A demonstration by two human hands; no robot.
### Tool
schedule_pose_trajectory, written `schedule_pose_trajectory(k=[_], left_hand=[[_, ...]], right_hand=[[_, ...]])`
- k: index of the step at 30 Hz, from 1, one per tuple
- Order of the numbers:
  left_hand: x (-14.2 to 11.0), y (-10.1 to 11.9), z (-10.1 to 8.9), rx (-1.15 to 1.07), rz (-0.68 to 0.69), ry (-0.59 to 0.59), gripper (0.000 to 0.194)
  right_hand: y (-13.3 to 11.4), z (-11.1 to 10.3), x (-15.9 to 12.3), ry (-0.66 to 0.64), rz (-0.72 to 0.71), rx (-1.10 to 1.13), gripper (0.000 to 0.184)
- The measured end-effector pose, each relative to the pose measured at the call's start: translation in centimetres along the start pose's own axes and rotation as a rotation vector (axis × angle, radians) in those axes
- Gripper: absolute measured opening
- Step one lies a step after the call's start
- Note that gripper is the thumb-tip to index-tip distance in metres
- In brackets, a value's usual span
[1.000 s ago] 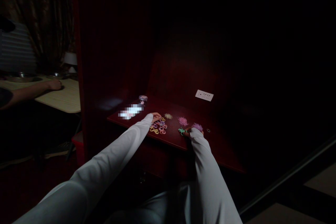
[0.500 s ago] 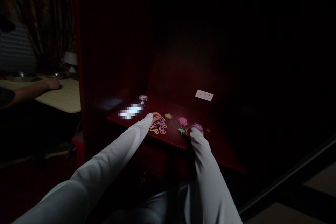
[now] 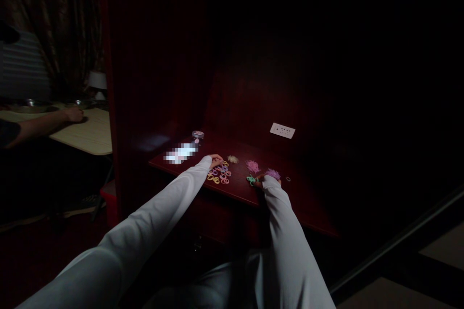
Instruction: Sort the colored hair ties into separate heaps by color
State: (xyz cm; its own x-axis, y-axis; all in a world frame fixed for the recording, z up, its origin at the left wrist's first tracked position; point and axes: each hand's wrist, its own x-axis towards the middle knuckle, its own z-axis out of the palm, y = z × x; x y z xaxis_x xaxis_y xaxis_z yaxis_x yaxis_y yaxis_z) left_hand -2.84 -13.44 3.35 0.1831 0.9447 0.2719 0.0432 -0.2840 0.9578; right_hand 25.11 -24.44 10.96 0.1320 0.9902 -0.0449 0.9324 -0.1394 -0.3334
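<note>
Both my arms in white sleeves reach onto a dark red shelf [image 3: 308, 203]. My left hand [image 3: 216, 159] rests at the far edge of a pile of small coloured hair ties [image 3: 220, 175], its fingers curled; whether it grips one I cannot tell. My right hand [image 3: 261, 179] is mostly covered by its cuff and sits between a teal hair tie [image 3: 251, 180] and a purple fluffy bunch [image 3: 272, 174]. A pink fluffy bunch [image 3: 252, 166] and a pale yellow bunch [image 3: 232, 159] lie between the hands.
A small lidded jar [image 3: 197, 135] and a blurred light patch [image 3: 180, 153] are at the shelf's left. A white socket plate [image 3: 282, 131] is on the back wall. A tiny ring [image 3: 287, 179] lies right. Another person's hand [image 3: 73, 114] rests on a pale table [image 3: 90, 135] at left.
My hands have hardly moved. The other person's hand on the pale table has shifted slightly.
</note>
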Motion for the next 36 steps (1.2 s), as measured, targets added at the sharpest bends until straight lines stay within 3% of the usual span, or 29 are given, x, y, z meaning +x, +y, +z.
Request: schedule_pose_trajectory(k=[14, 36], left_hand=[[-0.9, 1.7, -0.1, 0.04, -0.016, 0.002, 0.037], [-0.5, 1.1, -0.1, 0.037, 0.015, 0.011, 0.043]], right_hand=[[-0.1, 0.2, 0.5, -0.001, 0.007, -0.011, 0.012], [0.0, 0.0, 0.1, 0.001, -0.012, 0.01, 0.015]])
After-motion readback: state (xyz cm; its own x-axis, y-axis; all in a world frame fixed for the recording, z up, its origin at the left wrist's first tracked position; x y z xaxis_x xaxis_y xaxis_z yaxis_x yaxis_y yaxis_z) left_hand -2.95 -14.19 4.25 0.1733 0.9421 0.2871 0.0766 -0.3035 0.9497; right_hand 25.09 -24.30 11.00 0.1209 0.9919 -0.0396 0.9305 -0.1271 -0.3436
